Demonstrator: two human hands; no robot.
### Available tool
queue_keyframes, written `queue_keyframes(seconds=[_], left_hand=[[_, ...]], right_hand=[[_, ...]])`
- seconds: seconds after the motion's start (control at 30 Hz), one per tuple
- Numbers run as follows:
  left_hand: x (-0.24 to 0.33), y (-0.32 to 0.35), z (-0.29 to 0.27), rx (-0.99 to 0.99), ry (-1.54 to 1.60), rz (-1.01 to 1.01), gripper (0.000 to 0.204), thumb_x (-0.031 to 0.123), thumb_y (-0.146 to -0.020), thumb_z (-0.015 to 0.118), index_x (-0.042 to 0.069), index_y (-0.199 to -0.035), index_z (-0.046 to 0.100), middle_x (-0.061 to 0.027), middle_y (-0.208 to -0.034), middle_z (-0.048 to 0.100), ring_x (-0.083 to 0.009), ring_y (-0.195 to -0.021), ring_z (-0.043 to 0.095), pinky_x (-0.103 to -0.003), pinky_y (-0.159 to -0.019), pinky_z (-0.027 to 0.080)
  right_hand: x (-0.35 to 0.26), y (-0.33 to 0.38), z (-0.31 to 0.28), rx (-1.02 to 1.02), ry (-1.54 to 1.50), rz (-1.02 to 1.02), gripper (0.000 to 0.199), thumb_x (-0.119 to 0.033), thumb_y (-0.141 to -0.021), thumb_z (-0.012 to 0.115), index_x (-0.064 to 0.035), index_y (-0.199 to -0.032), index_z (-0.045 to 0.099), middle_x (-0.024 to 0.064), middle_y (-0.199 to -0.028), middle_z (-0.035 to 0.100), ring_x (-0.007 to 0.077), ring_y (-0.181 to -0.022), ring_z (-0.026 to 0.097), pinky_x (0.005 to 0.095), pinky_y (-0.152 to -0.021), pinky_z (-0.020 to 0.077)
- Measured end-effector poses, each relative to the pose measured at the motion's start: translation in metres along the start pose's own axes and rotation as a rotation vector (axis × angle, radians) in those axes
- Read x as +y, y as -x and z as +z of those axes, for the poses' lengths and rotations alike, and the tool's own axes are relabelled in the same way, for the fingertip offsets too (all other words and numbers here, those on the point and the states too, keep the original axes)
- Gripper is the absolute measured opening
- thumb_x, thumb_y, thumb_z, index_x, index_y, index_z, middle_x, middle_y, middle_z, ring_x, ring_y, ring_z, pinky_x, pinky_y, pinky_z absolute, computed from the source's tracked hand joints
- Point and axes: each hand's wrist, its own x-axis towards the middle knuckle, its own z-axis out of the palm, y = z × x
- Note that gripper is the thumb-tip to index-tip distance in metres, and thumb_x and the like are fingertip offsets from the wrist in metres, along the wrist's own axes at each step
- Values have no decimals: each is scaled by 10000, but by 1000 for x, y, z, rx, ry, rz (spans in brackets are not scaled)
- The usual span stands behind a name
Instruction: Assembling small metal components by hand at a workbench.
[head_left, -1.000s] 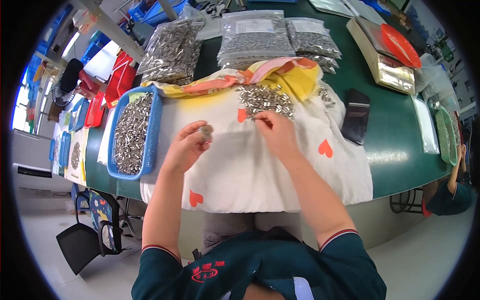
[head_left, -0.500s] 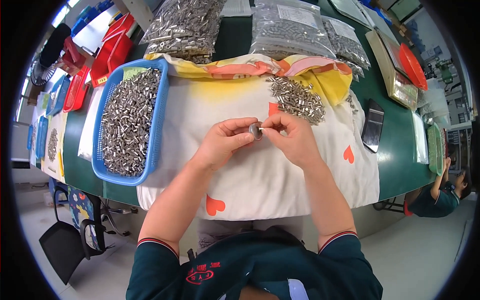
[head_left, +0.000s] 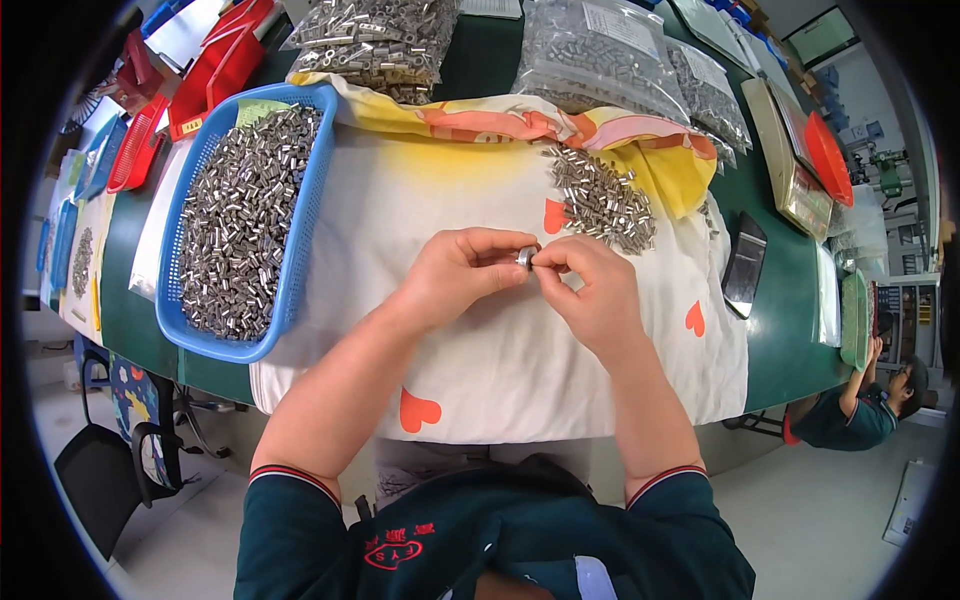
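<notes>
Bare white cloth point(head_left: 520, 360) runs open from the two hands down to the near edge of the counter point(head_left: 790, 330), with nothing standing on it; toward the left edge the blue basket point(head_left: 305, 215) of metal sleeves walls off that side, its rim raised; toward the far edge a loose pile of sleeves point(head_left: 600, 200) lies just beyond the right hand point(head_left: 590, 295), and bags of parts point(head_left: 600, 50) crowd behind it; toward the right edge a dark flat case point(head_left: 745, 265) lies on the cloth's border, well apart from the hands
</notes>
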Motion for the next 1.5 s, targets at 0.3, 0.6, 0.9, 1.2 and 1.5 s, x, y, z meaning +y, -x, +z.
queue_keyframes(seconds=[0.3, 0.6, 0.9, 1.2, 1.5], left_hand=[[-1, 1, -1, -103, 208, -95, 316, 19, -790, 577, -19, -1099, 529, -66, -944, 606, -108, -847, 570, -230, -770, 462], [-1, 2, 8, -39, 33, -74, 293, 23, -778, 598, 5, -1066, 549, -25, -922, 601, -71, -819, 556, -201, -722, 448], [8, 2, 11, -11, 10, -88, 289, 36, -777, 592, 54, -1062, 546, 24, -938, 594, -42, -753, 538, -166, -634, 416], [0, -2, 5, -11, 151, 3, 297, 37, -781, 596, -3, -1069, 537, -28, -905, 599, -83, -806, 565, -204, -691, 454], [-2, -3, 3, 32, 43, 66, 310, 38, -776, 608, -7, -1077, 553, -27, -877, 611, -53, -762, 548, -188, -672, 456]], right_hand=[[6, -1, -11, -162, -347, 309, 80, 3, -731, 610, -7, -807, 587, 8, -745, 577, 72, -672, 520, 207, -610, 417], [39, -7, -27, 81, 210, 293, 109, -96, -726, 597, -55, -826, 611, 77, -771, 586, 231, -708, 561, 323, -653, 451], [47, -14, -2, 110, 577, -13, 91, -92, -702, 595, -61, -785, 616, 76, -795, 553, 251, -796, 518, 352, -736, 407], [17, -9, -3, 66, -13, 239, 84, -23, -721, 589, -31, -803, 602, 47, -782, 581, 159, -725, 537, 266, -677, 429], [11, -2, -4, -18, -73, 30, 69, 22, -704, 593, -4, -767, 601, 51, -771, 602, 149, -713, 555, 251, -659, 432]])
